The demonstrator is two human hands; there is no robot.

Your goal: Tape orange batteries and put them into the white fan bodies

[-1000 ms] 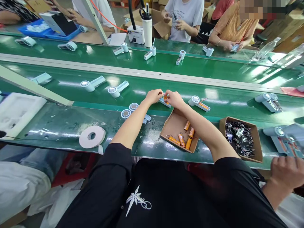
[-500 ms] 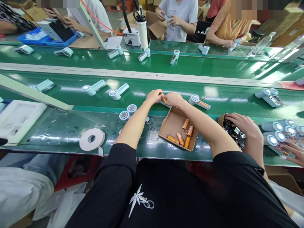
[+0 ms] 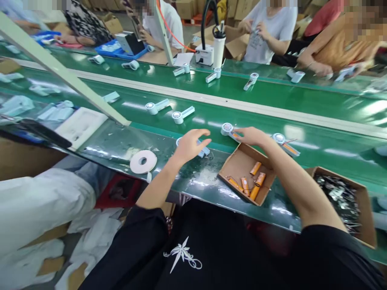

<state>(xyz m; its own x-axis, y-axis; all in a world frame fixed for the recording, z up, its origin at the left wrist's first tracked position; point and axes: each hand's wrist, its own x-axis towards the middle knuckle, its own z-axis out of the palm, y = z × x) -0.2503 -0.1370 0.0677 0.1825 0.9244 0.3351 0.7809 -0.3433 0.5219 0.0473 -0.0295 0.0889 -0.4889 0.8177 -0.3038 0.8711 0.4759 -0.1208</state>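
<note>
My left hand (image 3: pixel 193 146) hovers over light-blue handheld fan parts (image 3: pixel 203 150) at the bench edge, its thumb and fingers apart and nothing between them. My right hand (image 3: pixel 250 135) has its fingers on the handle of an open handheld fan (image 3: pixel 227 129) on the green belt. Orange shows in that handle beside my fingertips, which partly hide it. Another open fan (image 3: pixel 279 139) with an orange battery (image 3: pixel 290 150) and thin wires lies to the right. Below my right hand stands a shallow cardboard box (image 3: pixel 234 165) holding several orange batteries (image 3: pixel 257 184).
A roll of white tape (image 3: pixel 143 162) lies on the bench at left. A box of small dark parts (image 3: pixel 337 195) sits beyond my right forearm. Several fan housings (image 3: pixel 178 117) lie along the belt (image 3: pixel 205 108). A slanted metal post (image 3: pixel 66 72) crosses at left. Co-workers sit opposite.
My hands have parted: the left moved left and opened, while the right stays at the fan. My view has swung right to left. The neighbouring person's hand has left the dark-parts box.
</note>
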